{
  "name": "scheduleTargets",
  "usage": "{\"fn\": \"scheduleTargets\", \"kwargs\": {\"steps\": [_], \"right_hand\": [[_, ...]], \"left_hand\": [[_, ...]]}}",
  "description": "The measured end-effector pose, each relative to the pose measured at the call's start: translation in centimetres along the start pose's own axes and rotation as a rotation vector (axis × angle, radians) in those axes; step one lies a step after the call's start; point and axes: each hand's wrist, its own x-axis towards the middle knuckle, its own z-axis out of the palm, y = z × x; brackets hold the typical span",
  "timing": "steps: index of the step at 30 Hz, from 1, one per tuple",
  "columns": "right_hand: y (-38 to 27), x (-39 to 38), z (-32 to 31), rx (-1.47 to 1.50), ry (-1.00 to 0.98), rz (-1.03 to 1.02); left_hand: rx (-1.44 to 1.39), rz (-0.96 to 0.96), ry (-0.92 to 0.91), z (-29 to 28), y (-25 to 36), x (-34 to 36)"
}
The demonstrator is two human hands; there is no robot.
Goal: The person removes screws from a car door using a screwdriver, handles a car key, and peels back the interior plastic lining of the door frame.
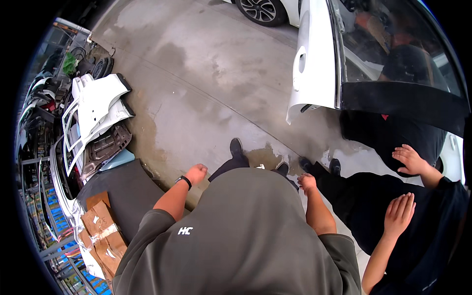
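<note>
Beside my body, my left hand (196, 174) hangs with its fingers curled and nothing visible in it; a black watch is on that wrist. It is nearest a dark grey panel (115, 191) on the left, without touching it. My right hand (307, 182) hangs loosely curled, with nothing visible in it, near the dark trousers of a co-worker (432, 241), whose two hands are held apart from mine. Ahead on the right, a white car door (302, 69) stands with a dark window, and a second dark-clothed person (368, 128) is partly behind it.
Stacked white doors (98, 98), flattened cardboard (101, 231), wheels (101, 66) and assorted body parts line the left, beside metal racking (42, 162). A white car's wheel (260, 10) shows at the top. A damp concrete floor (191, 78) spans the middle.
</note>
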Motion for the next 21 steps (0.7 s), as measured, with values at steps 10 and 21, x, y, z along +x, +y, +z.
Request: {"fn": "scheduleTargets", "kwargs": {"steps": [10, 21], "right_hand": [[-11.5, -1.4, 7.7, -0.208, -0.125, -0.124], [-15.2, 1.9, 15.1, -0.543, -0.194, -0.023]], "left_hand": [[-0.172, 0.011, 0.072, -3.2, 9.4, -1.2], [-0.081, -0.213, 0.044, -0.8, -8.3, -3.7]]}}
